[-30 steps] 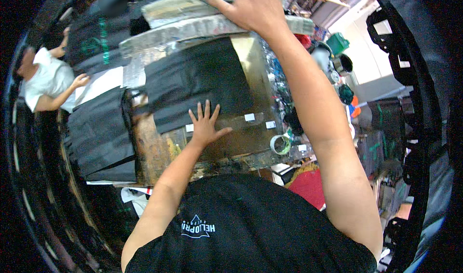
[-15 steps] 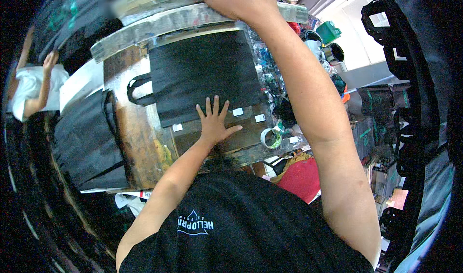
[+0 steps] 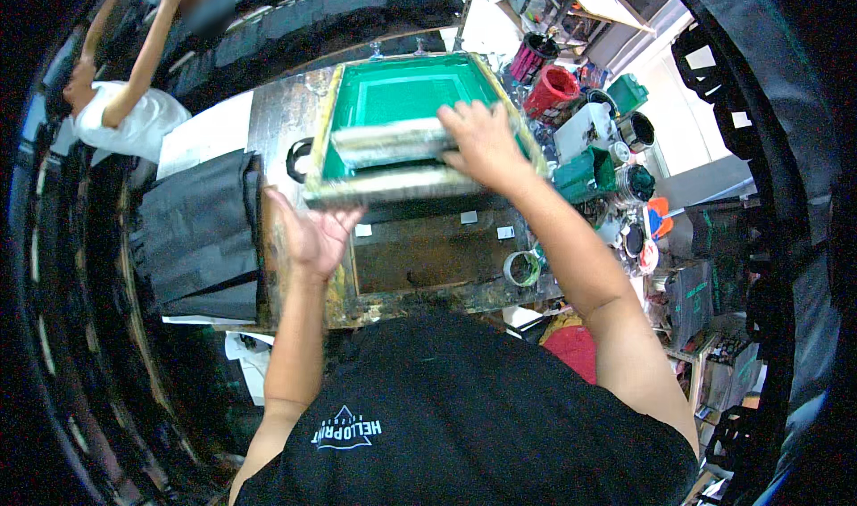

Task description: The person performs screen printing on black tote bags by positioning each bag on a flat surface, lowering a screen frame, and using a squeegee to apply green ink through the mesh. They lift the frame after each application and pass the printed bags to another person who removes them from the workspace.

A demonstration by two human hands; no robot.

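Note:
A screen-printing frame [image 3: 314,168] with green mesh lies over the black fabric bag, whose handle [image 3: 293,159] sticks out on the left. Inside the frame, my right hand [image 3: 486,144] is closed round the right end of a pale, wide squeegee [image 3: 384,144], slightly blurred by motion. My left hand [image 3: 317,238] is open at the frame's near left corner, thumb out and palm turned up; its fingertips are close to the near rail, and I cannot tell whether they touch it. Small white tabs [image 3: 469,217] sit on the brown board [image 3: 420,251] in front of the frame.
Black bags [image 3: 196,238] are piled at the left of the table. Along the right stand a red tub [image 3: 552,91], a green container [image 3: 585,175] and several paint cans. A tape roll [image 3: 521,268] lies near the front edge. Another person [image 3: 134,117] in white is at far left.
The frame has come down over the bag. My left hand has lifted off the board and moved left, palm up. My right hand has come nearer and now holds the squeegee.

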